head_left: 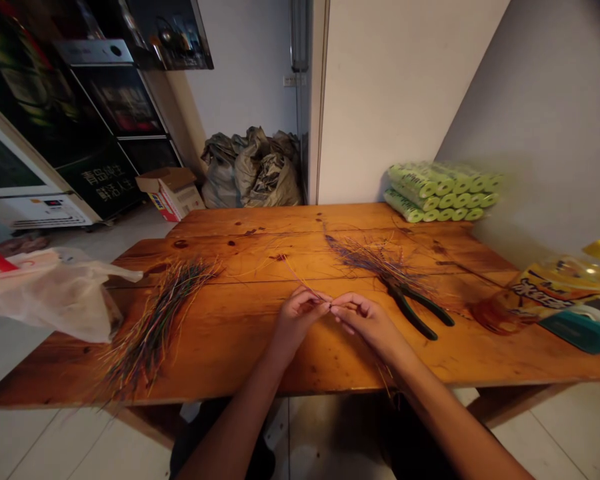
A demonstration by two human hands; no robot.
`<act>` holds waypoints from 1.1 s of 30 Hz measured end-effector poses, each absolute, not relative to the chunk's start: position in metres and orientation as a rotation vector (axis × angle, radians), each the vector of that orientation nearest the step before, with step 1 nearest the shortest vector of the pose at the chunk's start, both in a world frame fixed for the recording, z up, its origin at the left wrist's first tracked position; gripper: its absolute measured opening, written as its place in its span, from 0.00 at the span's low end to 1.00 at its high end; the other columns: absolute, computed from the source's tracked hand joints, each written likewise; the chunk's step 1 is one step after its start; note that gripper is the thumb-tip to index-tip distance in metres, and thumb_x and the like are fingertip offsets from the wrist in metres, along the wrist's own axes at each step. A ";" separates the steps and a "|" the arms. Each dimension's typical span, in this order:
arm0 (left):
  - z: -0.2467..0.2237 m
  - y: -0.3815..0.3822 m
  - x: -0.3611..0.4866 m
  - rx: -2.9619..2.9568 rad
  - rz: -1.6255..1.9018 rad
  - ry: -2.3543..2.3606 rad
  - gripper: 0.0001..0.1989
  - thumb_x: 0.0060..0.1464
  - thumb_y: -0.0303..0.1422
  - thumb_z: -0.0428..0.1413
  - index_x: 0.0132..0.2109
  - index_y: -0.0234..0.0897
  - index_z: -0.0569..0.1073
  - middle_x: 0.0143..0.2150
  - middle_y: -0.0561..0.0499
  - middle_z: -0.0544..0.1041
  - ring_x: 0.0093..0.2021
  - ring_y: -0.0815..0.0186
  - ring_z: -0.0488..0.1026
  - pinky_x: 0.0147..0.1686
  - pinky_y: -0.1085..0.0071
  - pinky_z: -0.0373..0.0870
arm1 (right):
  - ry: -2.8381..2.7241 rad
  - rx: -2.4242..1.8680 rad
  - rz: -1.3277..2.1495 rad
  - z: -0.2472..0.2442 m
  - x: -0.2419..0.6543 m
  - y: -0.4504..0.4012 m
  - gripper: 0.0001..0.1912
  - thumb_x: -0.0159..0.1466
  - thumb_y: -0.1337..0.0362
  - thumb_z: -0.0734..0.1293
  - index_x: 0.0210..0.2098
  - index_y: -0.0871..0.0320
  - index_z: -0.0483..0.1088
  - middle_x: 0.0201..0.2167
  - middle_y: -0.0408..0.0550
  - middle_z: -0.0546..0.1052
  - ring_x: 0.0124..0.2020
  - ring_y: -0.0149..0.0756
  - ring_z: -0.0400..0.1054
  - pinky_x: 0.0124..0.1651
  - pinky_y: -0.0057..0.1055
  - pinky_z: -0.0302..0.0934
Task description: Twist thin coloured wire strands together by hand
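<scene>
Above the front middle of the wooden table (260, 320), my left hand (300, 313) pinches thin wires (296, 272) whose ends stick out up and to the left. My right hand (363, 319) is closed on the same wires, its fingertips meeting those of my left hand. More wire ends (385, 377) hang below my right hand at the table's front edge. What lies between the fingertips is too small to make out. A large bundle of coloured wires (163, 320) lies to the left. Pliers with dark green handles (414, 308) rest right of my hands, against a second wire bundle (375, 259).
At the left edge stands a white plastic bag (55, 293). On the right are a tipped bottle with a yellow label (545, 293) and a teal object (580, 330). Green-wrapped rolls (440, 190) are stacked at the back right. Grey sacks (255, 170) and a cardboard box (173, 193) sit beyond the table.
</scene>
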State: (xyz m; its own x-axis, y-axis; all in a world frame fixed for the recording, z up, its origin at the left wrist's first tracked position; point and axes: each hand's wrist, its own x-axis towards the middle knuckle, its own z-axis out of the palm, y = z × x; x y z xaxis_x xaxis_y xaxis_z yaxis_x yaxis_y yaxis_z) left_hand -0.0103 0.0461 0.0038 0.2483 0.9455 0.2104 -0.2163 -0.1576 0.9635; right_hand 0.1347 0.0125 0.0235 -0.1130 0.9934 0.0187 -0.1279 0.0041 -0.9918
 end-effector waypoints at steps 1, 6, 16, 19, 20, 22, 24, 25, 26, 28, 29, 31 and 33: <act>0.004 0.047 -0.011 1.376 1.231 0.789 0.02 0.43 0.30 0.60 0.28 0.37 0.76 0.32 0.52 0.72 0.35 0.68 0.70 0.38 0.71 0.65 | -1.214 -1.050 1.323 0.024 0.134 0.012 0.15 0.50 0.56 0.71 0.29 0.61 0.69 0.19 0.38 0.66 0.19 0.23 0.55 0.24 0.25 0.47; 0.008 0.050 -0.018 1.660 1.272 0.925 0.03 0.44 0.32 0.60 0.28 0.38 0.77 0.30 0.51 0.72 0.32 0.67 0.70 0.33 0.70 0.66 | -1.264 -1.084 1.256 0.023 0.134 0.010 0.14 0.52 0.55 0.70 0.30 0.60 0.69 0.20 0.39 0.66 0.21 0.25 0.55 0.25 0.26 0.49; 0.011 0.049 -0.023 1.874 1.219 0.917 0.04 0.48 0.33 0.57 0.31 0.38 0.76 0.32 0.50 0.72 0.36 0.65 0.69 0.38 0.69 0.66 | -1.420 -1.178 1.066 0.026 0.140 0.005 0.09 0.55 0.58 0.67 0.30 0.58 0.71 0.22 0.40 0.67 0.23 0.27 0.55 0.26 0.26 0.48; 0.013 0.048 -0.022 1.834 1.182 0.849 0.05 0.50 0.32 0.56 0.33 0.38 0.76 0.34 0.49 0.72 0.39 0.65 0.69 0.41 0.68 0.65 | -1.385 -1.150 1.148 0.026 0.141 0.005 0.10 0.55 0.58 0.67 0.30 0.59 0.70 0.20 0.39 0.64 0.22 0.26 0.55 0.26 0.26 0.49; 0.014 0.048 -0.021 1.821 1.174 0.828 0.04 0.50 0.32 0.55 0.32 0.38 0.75 0.34 0.50 0.72 0.39 0.65 0.69 0.42 0.68 0.65 | -1.374 -1.145 1.170 0.026 0.141 0.005 0.11 0.55 0.57 0.67 0.30 0.59 0.70 0.19 0.39 0.64 0.22 0.26 0.55 0.26 0.26 0.49; 0.014 0.047 -0.021 1.795 1.178 0.799 0.04 0.50 0.31 0.55 0.29 0.37 0.74 0.32 0.50 0.71 0.38 0.66 0.68 0.43 0.68 0.64 | -1.364 -1.143 1.194 0.027 0.141 0.006 0.12 0.55 0.56 0.68 0.30 0.59 0.70 0.20 0.39 0.64 0.22 0.26 0.55 0.26 0.26 0.50; 0.015 0.046 -0.020 1.756 1.180 0.786 0.05 0.49 0.31 0.56 0.27 0.37 0.72 0.31 0.51 0.70 0.37 0.65 0.68 0.42 0.69 0.63 | -1.364 -1.140 1.205 0.027 0.141 0.006 0.12 0.54 0.56 0.68 0.30 0.59 0.71 0.20 0.39 0.64 0.21 0.26 0.55 0.25 0.26 0.50; 0.016 0.046 -0.020 1.728 1.167 0.780 0.05 0.49 0.31 0.56 0.27 0.37 0.72 0.30 0.51 0.69 0.37 0.65 0.67 0.41 0.69 0.63 | -1.367 -1.142 1.204 0.027 0.141 0.006 0.12 0.54 0.56 0.68 0.30 0.59 0.71 0.19 0.39 0.64 0.21 0.26 0.55 0.25 0.26 0.50; 0.017 0.046 -0.019 1.694 1.145 0.772 0.05 0.48 0.32 0.56 0.26 0.37 0.72 0.30 0.51 0.69 0.36 0.65 0.67 0.40 0.69 0.62 | -1.377 -1.147 1.193 0.027 0.141 0.006 0.12 0.55 0.56 0.68 0.30 0.59 0.71 0.19 0.39 0.64 0.21 0.26 0.56 0.25 0.26 0.51; 0.018 0.045 -0.019 1.609 1.083 0.755 0.07 0.48 0.33 0.55 0.25 0.37 0.71 0.28 0.52 0.68 0.34 0.66 0.66 0.38 0.70 0.61 | -1.427 -1.176 1.127 0.027 0.142 0.006 0.11 0.56 0.56 0.67 0.30 0.58 0.71 0.19 0.40 0.65 0.21 0.27 0.56 0.25 0.26 0.51; 0.019 0.044 -0.019 1.562 1.048 0.746 0.07 0.48 0.34 0.55 0.25 0.37 0.71 0.28 0.52 0.68 0.34 0.66 0.65 0.38 0.70 0.61 | -1.466 -1.193 1.069 0.028 0.142 0.006 0.10 0.56 0.57 0.66 0.30 0.58 0.71 0.19 0.40 0.66 0.21 0.28 0.57 0.25 0.27 0.51; 0.019 0.043 -0.019 1.463 0.986 0.731 0.08 0.47 0.35 0.55 0.24 0.37 0.71 0.27 0.53 0.68 0.33 0.66 0.65 0.38 0.70 0.60 | -1.577 -1.213 0.907 0.029 0.142 0.005 0.09 0.58 0.58 0.65 0.30 0.56 0.71 0.21 0.43 0.70 0.23 0.31 0.61 0.27 0.28 0.54; 0.017 0.042 -0.019 1.342 0.940 0.729 0.08 0.46 0.34 0.55 0.23 0.37 0.71 0.27 0.53 0.68 0.33 0.67 0.65 0.38 0.71 0.59 | -1.704 -1.203 0.721 0.030 0.142 0.004 0.07 0.59 0.60 0.64 0.30 0.55 0.72 0.25 0.46 0.74 0.26 0.33 0.64 0.30 0.29 0.57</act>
State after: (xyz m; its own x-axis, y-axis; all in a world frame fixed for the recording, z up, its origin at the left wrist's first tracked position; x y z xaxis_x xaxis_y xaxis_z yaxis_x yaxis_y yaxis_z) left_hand -0.0190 0.0424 0.0168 0.4630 0.8825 0.0824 -0.1401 -0.0189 0.9900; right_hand 0.1415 0.0037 0.0301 -0.1203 0.9338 0.3368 0.4083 0.3558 -0.8406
